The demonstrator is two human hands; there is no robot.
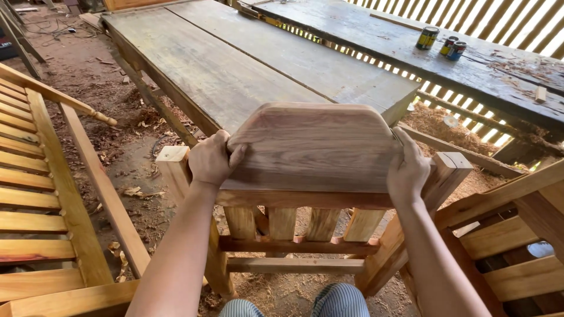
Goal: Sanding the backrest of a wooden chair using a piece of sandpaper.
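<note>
At the frame's centre we see a curved wooden panel point(314, 147) sitting atop a chair frame point(294, 246). The left hand point(212, 159) grips its left edge, and the right hand point(408, 170) clasps its right edge. A plank table point(235, 64) lies above; three cans point(440, 42) stand upper right.

Two hands point(212, 159), one wooden panel point(314, 147), three cans point(427, 37), four slats point(282, 223).

Long plank workbench point(235, 64), three small paint cans point(440, 42), slatted bench point(41, 194), wood shavings point(435, 120), slatted wall point(499, 17)
</note>
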